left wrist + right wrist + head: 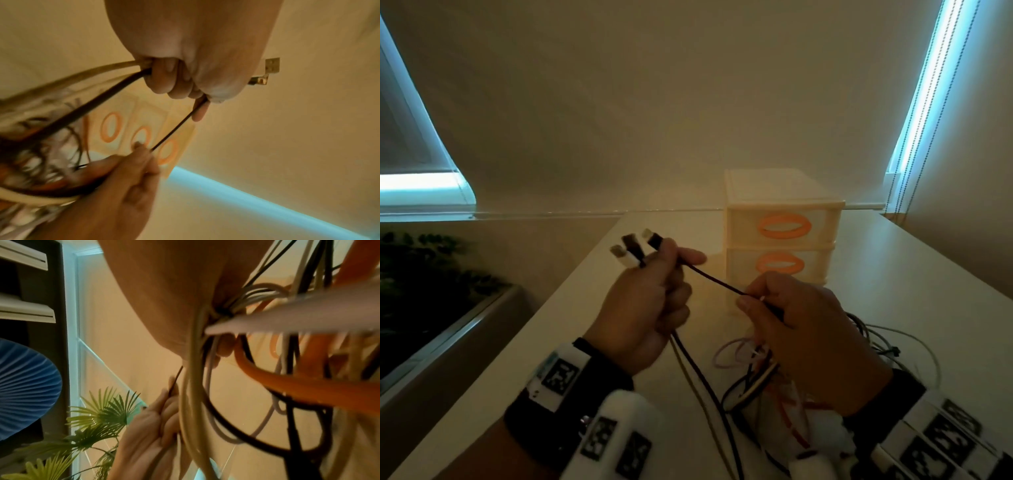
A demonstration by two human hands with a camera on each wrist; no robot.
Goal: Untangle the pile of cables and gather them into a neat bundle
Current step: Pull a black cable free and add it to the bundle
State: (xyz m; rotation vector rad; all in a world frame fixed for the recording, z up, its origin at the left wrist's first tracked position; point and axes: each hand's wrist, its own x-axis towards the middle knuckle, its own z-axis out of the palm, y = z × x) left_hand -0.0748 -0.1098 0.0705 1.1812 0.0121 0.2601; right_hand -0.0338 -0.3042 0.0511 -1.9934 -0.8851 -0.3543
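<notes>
My left hand (654,291) is raised over the white table and grips several cable ends; their USB plugs (635,248) fan out above the fist. A thin dark cable (717,281) runs taut from that fist to my right hand (784,329), which pinches it between thumb and fingers. The left wrist view shows the same dark cable (174,129) stretched between both hands. Under my right hand hangs the tangle of cables (763,380): white, black and orange strands, with more loops (887,346) lying on the table to the right. The right wrist view shows a thick orange cable (287,382) among white and black ones.
A cream drawer unit (780,226) with orange oval handles stands on the table (911,274) just behind my hands. The table's left edge drops to a planter with dark leaves (424,274). Blinds (722,96) cover the window behind.
</notes>
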